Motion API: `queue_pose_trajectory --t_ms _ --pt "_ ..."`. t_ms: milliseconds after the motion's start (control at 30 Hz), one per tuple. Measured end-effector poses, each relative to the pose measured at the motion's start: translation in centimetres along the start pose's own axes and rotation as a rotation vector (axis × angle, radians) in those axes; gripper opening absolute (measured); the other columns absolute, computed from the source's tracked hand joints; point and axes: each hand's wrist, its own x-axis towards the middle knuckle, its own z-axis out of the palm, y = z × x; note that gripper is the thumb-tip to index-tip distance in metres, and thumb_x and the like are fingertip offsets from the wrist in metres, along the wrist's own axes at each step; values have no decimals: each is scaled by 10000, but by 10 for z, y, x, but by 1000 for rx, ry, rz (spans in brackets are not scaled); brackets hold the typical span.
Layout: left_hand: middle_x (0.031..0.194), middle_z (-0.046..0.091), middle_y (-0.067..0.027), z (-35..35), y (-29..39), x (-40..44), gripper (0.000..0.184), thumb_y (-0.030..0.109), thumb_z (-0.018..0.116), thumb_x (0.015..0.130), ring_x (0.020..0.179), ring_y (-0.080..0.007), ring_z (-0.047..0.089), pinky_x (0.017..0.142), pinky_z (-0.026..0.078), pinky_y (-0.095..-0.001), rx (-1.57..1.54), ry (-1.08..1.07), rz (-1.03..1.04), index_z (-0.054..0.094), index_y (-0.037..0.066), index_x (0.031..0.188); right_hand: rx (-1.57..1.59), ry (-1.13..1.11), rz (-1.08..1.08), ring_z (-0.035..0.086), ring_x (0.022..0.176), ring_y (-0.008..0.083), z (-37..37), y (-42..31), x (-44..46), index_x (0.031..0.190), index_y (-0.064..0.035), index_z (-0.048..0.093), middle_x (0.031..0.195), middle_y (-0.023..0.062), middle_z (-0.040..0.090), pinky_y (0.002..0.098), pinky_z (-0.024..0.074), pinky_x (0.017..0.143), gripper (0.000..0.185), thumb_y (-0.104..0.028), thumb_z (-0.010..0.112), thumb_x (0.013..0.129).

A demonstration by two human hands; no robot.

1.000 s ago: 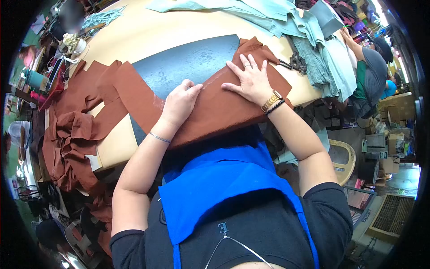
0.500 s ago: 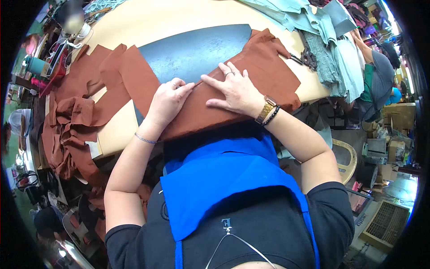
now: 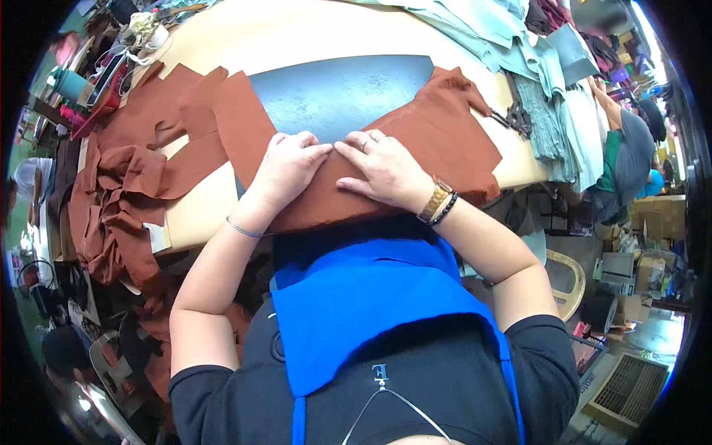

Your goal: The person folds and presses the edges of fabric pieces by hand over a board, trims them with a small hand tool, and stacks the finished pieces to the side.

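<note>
A rust-brown cloth point(image 3: 445, 141) lies over a dark, glossy board point(image 3: 341, 93) and hangs at the table's front edge. My left hand point(image 3: 291, 167) pinches the cloth's upper edge, thumb and fingers pressed together. Close beside it, my right hand point(image 3: 382, 167) rests on the same edge, its index fingertip nearly touching the left fingertips and its thumb held apart, flat on the cloth. More brown cloth point(image 3: 122, 178) lies crumpled to the left. Dark scissors point(image 3: 517, 119) lie just right of the cloth.
Pale green fabric point(image 3: 545, 119) is heaped along the table's point(image 3: 222, 37) right side. A co-worker in grey point(image 3: 634, 148) leans in at the right. A white cup point(image 3: 158, 35) and a teal container point(image 3: 70, 85) stand at the upper left. A chair point(image 3: 567, 282) is at the lower right.
My right hand has moved left along the cloth edge to beside my left hand, its fingers drawing closer together. My left hand stays pinched at the edge. The view has shifted slightly.
</note>
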Motion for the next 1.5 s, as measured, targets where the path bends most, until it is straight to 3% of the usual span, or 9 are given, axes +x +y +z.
queue_pose_trajectory --t_ms 133,233,333,533,733,833,1033,1333,1500 --pt "952 663 -6 -19 -9 -8 167 192 650 918 960 -200 637 1082 370 -506 6 -121 -91 754 175 1047 0 -35 20 557 1122 335 -4 -5 4 1297 -56 593 1248 152 577 430 483 952 585 -447 696 874" --pt "963 665 5 -24 -12 -11 159 215 654 919 994 -200 636 1150 282 -595 69 -153 -48 752 186 1041 -47 -81 3 539 1137 318 -8 -8 6 1311 -92 599 1218 148 561 417 491 917 639 -528 679 850" --pt "956 663 17 -33 -11 -9 144 219 661 913 1010 -190 631 1159 260 -621 130 -201 -30 750 190 1022 -44 -173 31 526 1145 350 -13 -12 11 1345 -119 587 1225 183 545 437 498 916 684 -558 691 830" --pt "952 660 40 -43 -29 -10 134 189 659 898 1000 -172 628 1174 238 -624 186 -237 21 752 225 988 -50 -178 -28 534 1125 437 -17 -13 16 1369 -159 575 1228 267 525 483 506 943 708 -589 693 818" --pt "948 657 57 -43 -39 -18 184 154 650 867 987 -145 630 1187 222 -619 260 -154 147 759 249 980 -118 -173 -88 564 1076 455 -14 -12 21 1401 -206 548 1211 284 529 477 540 890 740 -595 715 793" --pt "951 655 62 -46 -43 -19 197 156 646 857 986 -138 629 1190 211 -621 279 -159 159 759 255 984 -79 -289 -56 559 1070 450 -21 -17 28 1432 -220 523 1215 312 514 479 525 903 761 -626 686 809" --pt "922 653 71 -47 -49 -22 193 151 632 865 965 -129 629 1189 210 -620 287 -60 228 755 256 970 -97 -329 -68 586 1005 432 -22 -22 34 1460 -279 485 1150 280 524 486 538 864 803 -629 718 775" --pt "961 649 85 -47 -58 -28 164 204 588 907 940 -114 645 1164 264 -621 343 -7 202 726 256 978 -84 -332 -44 599 943 383 -21 -33 41 1446 -276 509 1083 233 534 456 532 829 852 -601 784 708" --pt "914 666 82 -46 -60 -31 152 183 621 881 845 -110 664 1152 293 -601 371 40 154 737 251 950 -46 -386 -35 611 851 405 -19 -33 52 1498 -271 449 1000 271 545 457 537 758 922 -645 757 713"
